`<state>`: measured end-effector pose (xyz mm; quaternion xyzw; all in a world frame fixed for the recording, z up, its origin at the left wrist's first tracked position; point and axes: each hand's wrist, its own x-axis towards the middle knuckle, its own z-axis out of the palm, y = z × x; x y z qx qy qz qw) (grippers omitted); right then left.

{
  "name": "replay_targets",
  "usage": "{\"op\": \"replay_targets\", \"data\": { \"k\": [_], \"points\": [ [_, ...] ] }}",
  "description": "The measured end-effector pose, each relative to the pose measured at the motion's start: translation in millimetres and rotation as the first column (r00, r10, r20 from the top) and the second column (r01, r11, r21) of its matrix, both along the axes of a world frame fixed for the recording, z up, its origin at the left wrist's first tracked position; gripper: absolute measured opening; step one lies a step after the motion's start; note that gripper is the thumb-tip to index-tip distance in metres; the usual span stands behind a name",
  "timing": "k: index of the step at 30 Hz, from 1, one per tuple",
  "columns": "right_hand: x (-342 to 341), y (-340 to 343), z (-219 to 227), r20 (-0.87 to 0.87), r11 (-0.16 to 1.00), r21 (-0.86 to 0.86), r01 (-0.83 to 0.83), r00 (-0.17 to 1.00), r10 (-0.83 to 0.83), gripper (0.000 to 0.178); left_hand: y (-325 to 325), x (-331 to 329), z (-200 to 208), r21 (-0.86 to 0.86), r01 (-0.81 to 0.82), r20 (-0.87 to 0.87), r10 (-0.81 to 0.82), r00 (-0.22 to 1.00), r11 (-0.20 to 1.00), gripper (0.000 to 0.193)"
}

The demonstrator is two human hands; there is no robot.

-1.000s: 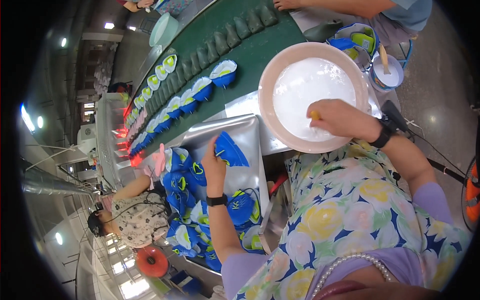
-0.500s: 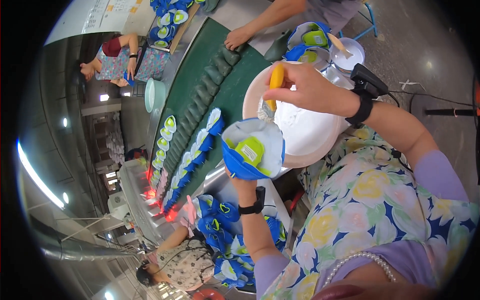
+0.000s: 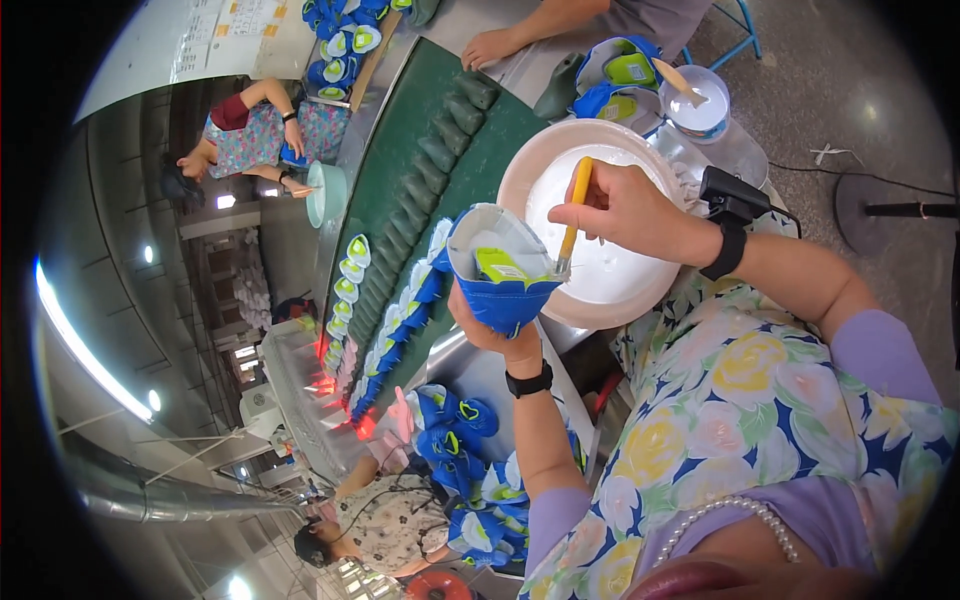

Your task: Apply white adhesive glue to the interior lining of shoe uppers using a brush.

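Note:
In my left hand (image 3: 488,328) is a blue shoe upper (image 3: 500,303), its wide opening facing up and tilted. The upper has a pale lining and a lime-green tongue with a white label. My right hand (image 3: 640,218) grips a brush (image 3: 574,215) by its yellow handle. The brush's lower end touches the right edge of the upper's opening, and its bristles are partly hidden there. Beneath my right hand stands a wide pale-pink basin (image 3: 518,178) holding white liquid (image 3: 610,265).
A green conveyor belt (image 3: 478,190) carries dark green shoe lasts (image 3: 425,180) and a row of blue uppers (image 3: 400,325). More uppers (image 3: 450,440) are piled nearby. A white bucket (image 3: 712,128) with a wooden-handled brush stands beyond the basin. A co-worker's hand (image 3: 490,47) rests by the belt.
My right hand has brought the brush down to the upper's right edge. My left hand has tilted the upper and moved it slightly right. The co-worker's hand has lifted off the lasts.

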<state>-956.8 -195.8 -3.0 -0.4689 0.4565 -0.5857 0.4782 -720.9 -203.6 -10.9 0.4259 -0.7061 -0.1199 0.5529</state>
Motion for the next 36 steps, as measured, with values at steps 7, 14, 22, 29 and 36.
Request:
{"op": "replay_targets", "data": {
  "k": [7,14,22,29,36],
  "points": [
    [-27,-1,-6,-0.069,0.965,-0.257,-0.049,0.997,0.032,0.022,-9,35,-17,0.626,0.327,-0.496,0.038,0.868,0.708,0.041],
    [-21,2,7,-0.180,0.721,-0.654,-0.228,0.973,0.145,0.017,26,18,-31,0.587,0.807,-0.672,0.524,0.524,-0.054,0.044],
    [-20,-4,9,-0.387,0.680,-0.628,-0.379,0.910,0.150,0.016,39,-16,-17,0.251,0.965,-0.749,0.617,0.242,-0.073,0.043],
    [-32,-7,5,-0.430,0.746,-0.543,-0.386,0.891,0.148,0.017,35,-14,-13,0.293,0.955,-0.795,0.566,0.218,0.042,0.038],
    [-49,-9,14,-0.412,0.861,-0.269,-0.432,0.859,0.303,0.019,34,0,-25,0.630,0.731,-0.765,0.374,0.525,0.263,0.039]
  ]
}}
